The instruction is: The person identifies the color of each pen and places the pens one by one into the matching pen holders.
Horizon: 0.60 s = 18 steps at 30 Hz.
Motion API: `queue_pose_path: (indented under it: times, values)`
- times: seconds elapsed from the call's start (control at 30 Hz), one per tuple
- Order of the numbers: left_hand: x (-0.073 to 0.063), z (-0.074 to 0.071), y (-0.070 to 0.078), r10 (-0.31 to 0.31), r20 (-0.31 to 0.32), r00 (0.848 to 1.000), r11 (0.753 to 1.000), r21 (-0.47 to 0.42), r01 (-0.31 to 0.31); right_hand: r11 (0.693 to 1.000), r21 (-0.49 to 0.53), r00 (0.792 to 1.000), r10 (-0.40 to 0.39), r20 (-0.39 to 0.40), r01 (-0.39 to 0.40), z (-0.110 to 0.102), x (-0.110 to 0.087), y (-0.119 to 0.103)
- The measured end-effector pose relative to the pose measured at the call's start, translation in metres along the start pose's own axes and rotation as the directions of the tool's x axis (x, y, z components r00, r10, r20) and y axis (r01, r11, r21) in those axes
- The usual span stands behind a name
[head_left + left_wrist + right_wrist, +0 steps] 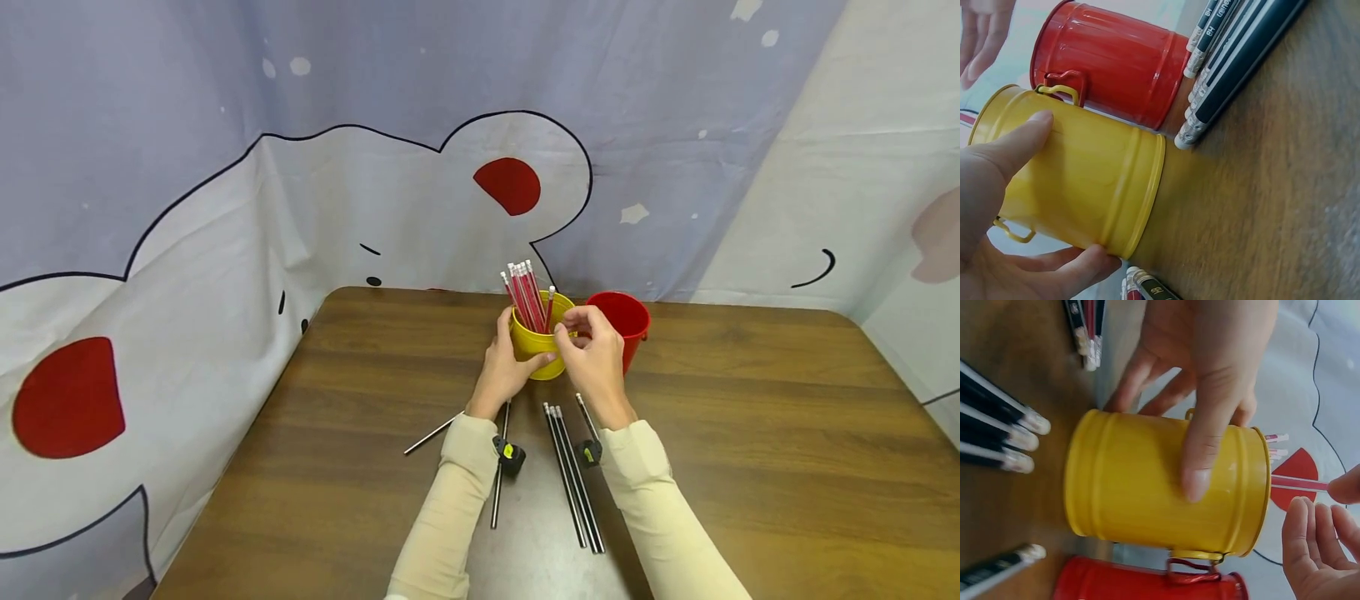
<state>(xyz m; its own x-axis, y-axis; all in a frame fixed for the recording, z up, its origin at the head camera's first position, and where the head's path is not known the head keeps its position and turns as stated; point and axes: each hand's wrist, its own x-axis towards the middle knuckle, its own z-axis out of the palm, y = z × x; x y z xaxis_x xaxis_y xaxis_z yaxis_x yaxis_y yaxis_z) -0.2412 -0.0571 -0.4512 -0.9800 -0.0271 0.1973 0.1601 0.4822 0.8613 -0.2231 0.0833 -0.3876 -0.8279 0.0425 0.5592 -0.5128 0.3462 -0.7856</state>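
My left hand point(502, 371) grips the yellow bucket point(1094, 178), thumb along the near side and fingers round the other side. Several red-and-white pencils point(527, 296) stand in it with their white eraser ends up. One red pencil point(1300, 482) leans apart from the bunch, close to my right hand point(596, 358). The right fingers are loosely bent beside the rim, thumb apart from them, with nothing clearly held. In the right wrist view the thumb overlaps that pencil's end; whether they touch I cannot tell.
A red bucket point(636, 346) stands against the yellow one on the right. Several black-and-silver pencils point(573, 479) lie on the wooden table point(750, 433) between the forearms. More pencils point(497, 492) lie by the left wrist. A printed cloth point(375, 200) hangs behind the table.
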Motion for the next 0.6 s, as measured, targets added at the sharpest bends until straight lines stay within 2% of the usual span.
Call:
queue_pose_path:
  times: [0.17,0.27,0.37,0.43,0.5,0.6]
  values:
    - [0.001,-0.003,0.001,0.003,0.01,1.0,1.0,-0.012,-0.003,0.999,0.019,0.998,0.044,0.037,-0.045,-0.004,-0.014,0.01]
    - [0.0,-0.005,0.0,-0.001,0.025,1.0,1.0,-0.032,0.001,0.997,0.002,0.991,0.07,0.112,-0.071,-0.005,-0.02,0.016]
    - [0.001,-0.008,-0.001,0.009,0.04,0.999,0.999,-0.037,-0.007,0.998,-0.039,0.976,0.052,0.212,-0.045,-0.005,-0.023,0.019]
    - [0.002,-0.011,-0.001,0.022,0.052,0.998,0.999,-0.032,-0.02,0.998,-0.069,0.959,0.022,0.284,-0.002,-0.004,-0.023,0.021]
    - [0.003,-0.014,-0.002,0.028,0.064,0.998,0.999,-0.021,-0.027,0.994,-0.097,0.933,-0.008,0.36,0.046,-0.002,-0.024,0.022]
    - [0.005,-0.017,-0.002,0.036,0.085,0.996,0.999,-0.007,-0.035,0.981,-0.152,0.876,-0.033,0.481,0.12,0.002,-0.025,0.025]
